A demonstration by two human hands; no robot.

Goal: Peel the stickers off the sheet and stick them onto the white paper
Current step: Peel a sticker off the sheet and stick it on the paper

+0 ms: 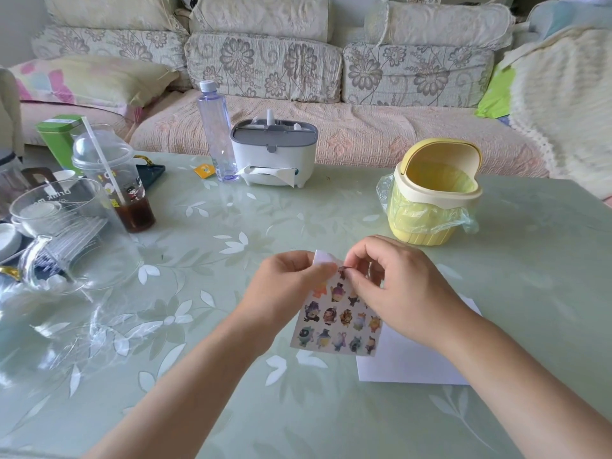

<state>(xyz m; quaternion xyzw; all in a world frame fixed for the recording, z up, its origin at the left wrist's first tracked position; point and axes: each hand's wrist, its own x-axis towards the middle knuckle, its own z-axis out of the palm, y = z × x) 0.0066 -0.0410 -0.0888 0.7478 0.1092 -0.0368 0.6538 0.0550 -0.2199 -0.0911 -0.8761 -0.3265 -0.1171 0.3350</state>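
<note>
both hands meet above the green table (205,409): left hand (284,286) pinches the sticker sheet (337,323) by its top, right hand (397,293) closes fingertips on one sticker (342,270). white paper (410,362) lies beneath. yellow bin (430,207) holds a plastic liner; lidded cup (122,180) holds dark drink.

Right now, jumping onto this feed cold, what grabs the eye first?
The two hands at centre front: the left hand holds up a sticker sheet while the right hand pinches a sticker at its top edge. White paper lies beneath on the right. Behind it stands a yellow bin, lid tipped open.
</note>
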